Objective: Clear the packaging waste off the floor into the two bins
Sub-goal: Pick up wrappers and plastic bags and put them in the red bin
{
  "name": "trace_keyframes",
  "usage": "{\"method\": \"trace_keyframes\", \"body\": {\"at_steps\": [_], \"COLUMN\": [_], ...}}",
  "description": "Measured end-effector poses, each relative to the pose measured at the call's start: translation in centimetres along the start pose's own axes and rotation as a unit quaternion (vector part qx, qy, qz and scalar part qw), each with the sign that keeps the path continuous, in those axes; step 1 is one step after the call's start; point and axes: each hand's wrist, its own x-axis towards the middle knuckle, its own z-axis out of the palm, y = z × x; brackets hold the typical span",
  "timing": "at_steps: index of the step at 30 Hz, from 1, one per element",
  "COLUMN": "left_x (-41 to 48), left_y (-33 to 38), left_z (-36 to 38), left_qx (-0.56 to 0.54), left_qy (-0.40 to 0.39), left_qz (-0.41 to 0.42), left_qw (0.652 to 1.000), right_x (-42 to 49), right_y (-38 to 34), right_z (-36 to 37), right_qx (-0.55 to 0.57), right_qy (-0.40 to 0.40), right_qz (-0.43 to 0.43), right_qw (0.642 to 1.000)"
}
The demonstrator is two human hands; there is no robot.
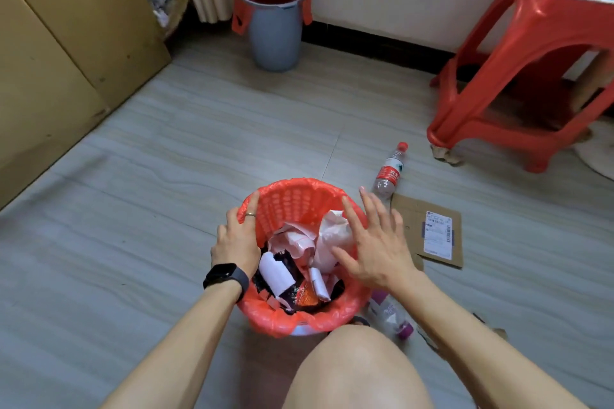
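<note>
The near bin (292,206), lined with a red bag, sits between both hands and holds crumpled white and pink paper (332,236) above black wrappers (289,295) and torn white scraps. The far bin (274,33), grey-blue with a red liner, stands well beyond the hands by the wall; its contents cannot be seen. The left hand (237,239), with a watch (226,276) on its wrist, grips the near bin's left rim, fingers curled over the edge. The right hand (375,242) hovers over the right rim, fingers spread and straight, holding nothing. Just right of it lies flat cardboard (428,229); beyond its fingertips, a red-capped bottle (388,173); under its forearm, a pink-capped bottle (392,314).
</note>
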Motion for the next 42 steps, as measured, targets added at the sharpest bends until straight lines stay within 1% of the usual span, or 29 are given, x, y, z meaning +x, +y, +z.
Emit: {"method": "trace_keyframes", "body": {"at_steps": [3,4,6,7,9,11,13,16,18,19,21,24,26,28,30,32,33,34,36,38,39,40,42], "left_x": [-0.4,-0.5,-0.7,-0.7,-0.5,-0.3,0.3,1.2,1.7,1.7,1.8,0.7,-0.1,-1.6,-3.4,-6.0,-8.1,-9.4,-14.3,-18.9,-21.9,-23.7,-28.3], "left_y": [0.3,0.5,1.2,1.7,2.5,3.2,4.0,4.8,5.7,6.5,8.2,12.5,15.6,20.2,25.0,30.1,33.4,35.1,40.4,43.9,45.9,46.7,48.8], "left_z": [0.0,0.0,0.0,-0.1,0.0,0.1,0.3,0.0,-0.8,-1.5,-2.9,-5.3,-6.6,-7.9,-9.1,-9.9,-9.9,-10.1,-9.8,-9.4,-8.9,-8.6,-7.5], "left_qx": [-0.035,-0.047,-0.064,-0.068,-0.081,-0.096,-0.106,-0.112,-0.082,-0.053,-0.013,0.007,0.024,0.044,0.053,0.061,0.066,0.069,0.066,0.064,0.066,0.072,0.086], "left_qy": [0.009,0.012,0.018,0.018,0.013,0.007,-0.005,-0.051,-0.068,-0.068,-0.067,-0.076,-0.083,-0.092,-0.102,-0.124,-0.133,-0.137,-0.140,-0.139,-0.134,-0.128,-0.124], "left_qz": [-0.060,-0.077,-0.091,-0.090,-0.092,-0.093,-0.082,-0.076,-0.075,-0.062,-0.018,0.078,0.142,0.225,0.302,0.382,0.430,0.453,0.533,0.586,0.618,0.635,0.677], "left_qw": [0.998,0.996,0.994,0.993,0.992,0.991,0.991,0.989,0.991,0.994,0.997,0.994,0.986,0.969,0.946,0.914,0.891,0.878,0.832,0.796,0.772,0.758,0.721], "right_x": [-3.1,-4.0,-5.3,-5.5,-5.0,-3.9,-2.8,-1.9,-2.2,-2.8,-3.9,-6.9,-9.5,-13.4,-17.6,-22.8,-26.6,-28.5,-35.8,-41.7,-45.3,-47.1,-51.6], "right_y": [1.3,1.4,1.2,0.9,0.3,0.1,0.5,1.7,2.9,3.9,5.8,9.4,11.7,14.2,16.7,19.0,20.0,20.6,21.5,21.7,21.3,21.2,20.2], "right_z": [0.0,0.3,0.6,0.5,0.6,0.8,1.1,0.3,-1.2,-2.3,-4.3,-8.6,-12.1,-16.1,-19.3,-21.5,-22.6,-23.1,-23.9,-23.4,-23.2,-22.4,-21.0], "right_qx": [0.092,0.143,0.265,0.312,0.360,0.361,0.349,0.371,0.380,0.370,0.326,0.232,0.166,0.106,0.076,0.080,0.096,0.116,0.156,0.177,0.181,0.184,0.187], "right_qy": [-0.029,-0.045,-0.066,-0.059,-0.011,0.030,0.038,0.009,-0.010,-0.019,-0.041,-0.064,-0.083,-0.087,-0.080,-0.050,-0.023,0.006,0.088,0.178,0.221,0.257,0.325], "right_qz": [0.098,0.126,0.166,0.178,0.200,0.230,0.257,0.275,0.279,0.279,0.255,0.208,0.193,0.208,0.240,0.290,0.330,0.348,0.419,0.469,0.500,0.514,0.555], "right_qw": [0.990,0.981,0.948,0.931,0.911,0.903,0.900,0.887,0.882,0.886,0.909,0.948,0.963,0.969,0.964,0.952,0.939,0.930,0.890,0.847,0.818,0.797,0.743]}}
